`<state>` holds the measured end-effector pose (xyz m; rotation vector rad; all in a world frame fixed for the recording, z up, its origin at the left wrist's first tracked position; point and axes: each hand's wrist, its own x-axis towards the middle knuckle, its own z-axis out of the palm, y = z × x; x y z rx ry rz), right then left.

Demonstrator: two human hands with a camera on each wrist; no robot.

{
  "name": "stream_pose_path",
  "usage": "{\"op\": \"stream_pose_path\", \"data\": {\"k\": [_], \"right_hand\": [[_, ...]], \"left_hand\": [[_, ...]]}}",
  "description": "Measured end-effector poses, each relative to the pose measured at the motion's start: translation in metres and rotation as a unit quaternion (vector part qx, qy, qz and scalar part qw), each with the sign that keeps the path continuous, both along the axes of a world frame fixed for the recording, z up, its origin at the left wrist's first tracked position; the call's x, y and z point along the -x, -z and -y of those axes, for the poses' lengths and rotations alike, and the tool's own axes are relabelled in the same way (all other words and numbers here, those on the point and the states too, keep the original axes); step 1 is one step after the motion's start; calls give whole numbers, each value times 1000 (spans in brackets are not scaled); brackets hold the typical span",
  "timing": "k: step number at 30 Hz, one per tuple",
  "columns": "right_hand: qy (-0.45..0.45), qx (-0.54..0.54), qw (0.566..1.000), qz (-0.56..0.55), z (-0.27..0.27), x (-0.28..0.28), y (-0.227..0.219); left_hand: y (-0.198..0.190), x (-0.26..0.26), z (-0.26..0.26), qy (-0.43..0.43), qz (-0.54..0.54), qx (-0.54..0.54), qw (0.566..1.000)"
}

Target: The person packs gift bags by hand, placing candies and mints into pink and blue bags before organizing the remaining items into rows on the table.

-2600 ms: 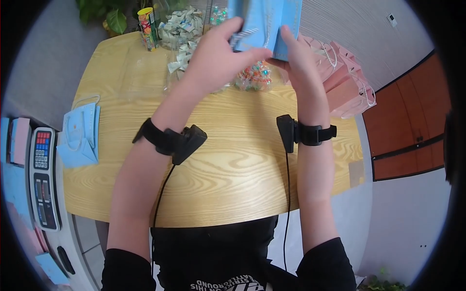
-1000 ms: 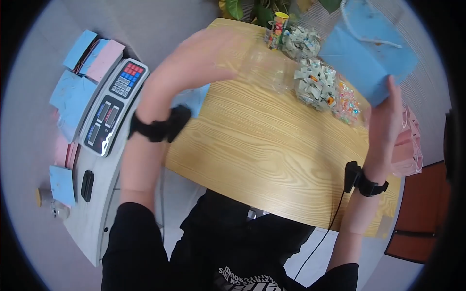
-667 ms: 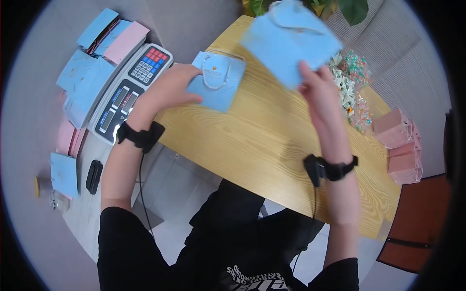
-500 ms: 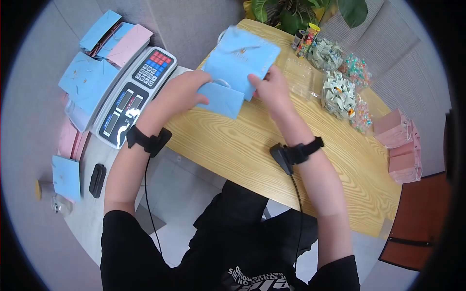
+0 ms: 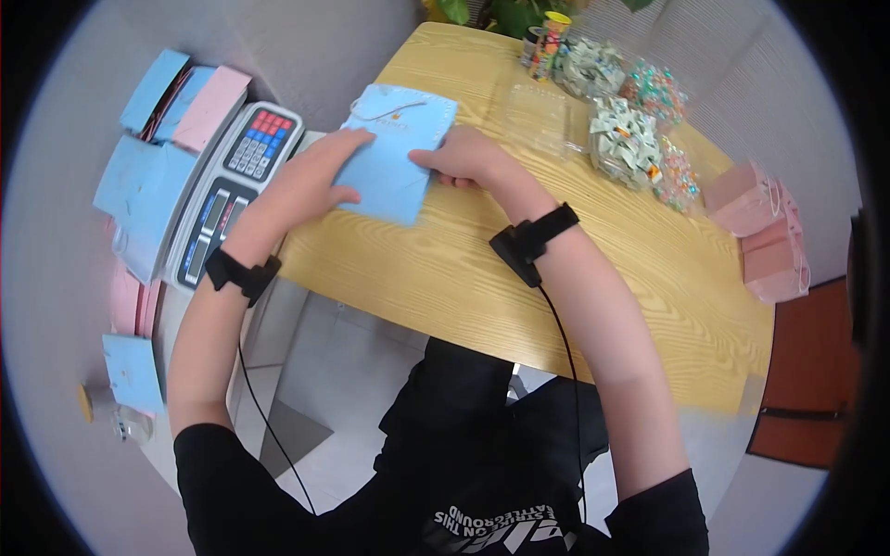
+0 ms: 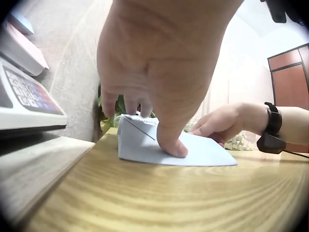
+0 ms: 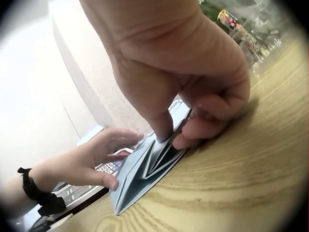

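A flat blue paper gift bag (image 5: 385, 167) with cord handles and a small gold print lies at the table's left end. Its folded side layers show in the right wrist view, where my right hand (image 7: 183, 72) pinches that side edge, thumb on top and fingers curled at the edge. On the opposite side, my left hand (image 5: 311, 176) has its fingers and thumb spread. Its thumb (image 6: 175, 147) rests on the bag's face close to the tabletop. A second blue bag, seen earlier at this spot, is hidden under the top one.
A scale (image 5: 227, 190) stands left of the table, beside blue and pink bags (image 5: 213, 107) on a side counter. At the back right are tubs of wrapped sweets (image 5: 626, 139), a clear plastic box (image 5: 538, 116) and a colourful can (image 5: 551, 44). Pink bags (image 5: 765, 227) stand at the right edge.
My right hand has brought a blue bag from the back right over to the left and laid it on the bag there. My left hand has moved from midair to that bag's left side.
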<state>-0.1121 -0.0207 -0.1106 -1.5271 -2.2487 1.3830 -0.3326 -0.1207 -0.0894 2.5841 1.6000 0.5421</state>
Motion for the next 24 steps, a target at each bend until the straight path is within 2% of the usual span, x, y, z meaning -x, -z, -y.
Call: {"op": "stream_pose_path", "data": {"k": [2,7,8,9,11,12,14,16,18,20,22,23,24], "right_hand": [[11,-220,970,100,-1,1,12],[32,-230,970,69,28,-40,-31],[22,-230,971,52,32,-59,-41],[46,-230,970,64,36,-82,-53],[69,-236,969,20,43,-124,-72],[87,-238,967,26,42,-147,-73],[169,-322,930,46,35,-200,-81],[252,-288,923,32,30,-257,-87],[309,-406,858,53,20,-326,-80],[445,-427,784,72,19,-389,-84],[529,-450,707,132,29,-439,-91],[535,-448,704,129,34,-459,-91],[560,-453,676,157,38,-477,-90]], "left_hand": [[-3,7,-3,-36,41,164,985],[-14,4,10,-9,-56,123,991],[-16,3,12,-15,-67,126,990],[-18,2,15,-20,-67,131,989],[-23,0,17,-25,-78,130,988],[-26,-2,16,-26,-90,123,988],[-30,0,14,-16,-103,91,990],[-39,-11,12,-14,-115,58,992],[-54,-27,8,-35,-135,39,990],[-69,-50,1,-18,-136,23,990],[-80,-80,-3,0,-146,3,989],[-83,-102,-5,6,-114,-11,993],[-87,-126,-7,10,-119,-13,993]]}}
